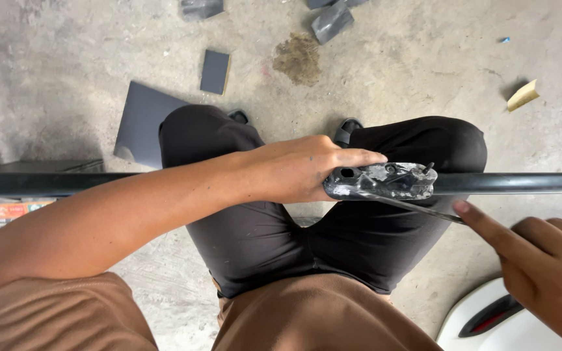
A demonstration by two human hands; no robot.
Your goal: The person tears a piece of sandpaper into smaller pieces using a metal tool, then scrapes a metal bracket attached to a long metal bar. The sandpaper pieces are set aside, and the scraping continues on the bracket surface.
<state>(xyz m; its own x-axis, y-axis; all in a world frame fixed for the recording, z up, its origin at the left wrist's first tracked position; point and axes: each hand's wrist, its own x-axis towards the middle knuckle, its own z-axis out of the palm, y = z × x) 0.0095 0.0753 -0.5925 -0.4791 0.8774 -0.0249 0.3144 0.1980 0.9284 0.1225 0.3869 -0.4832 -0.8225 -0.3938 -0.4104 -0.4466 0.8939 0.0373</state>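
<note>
A long black bar (521, 183) runs across the view above my knees. A flat black bracket (385, 180), scuffed grey, with holes and a small stud, lies on the bar. My left hand (300, 169) grips the bracket's left end and the bar, index finger stretched along its top. My right hand (541, 266) at the lower right holds a thin dark metal tool (417, 207), index finger extended along it. The tool's tip touches the bracket's lower edge.
Grey sheet pieces lie on the concrete floor: a large one (141, 123), a small one (215, 71), more at the top (332, 21). A yellowish block (523, 95) sits at the right. A white part with a dark and red insert (489, 322) is at the bottom right.
</note>
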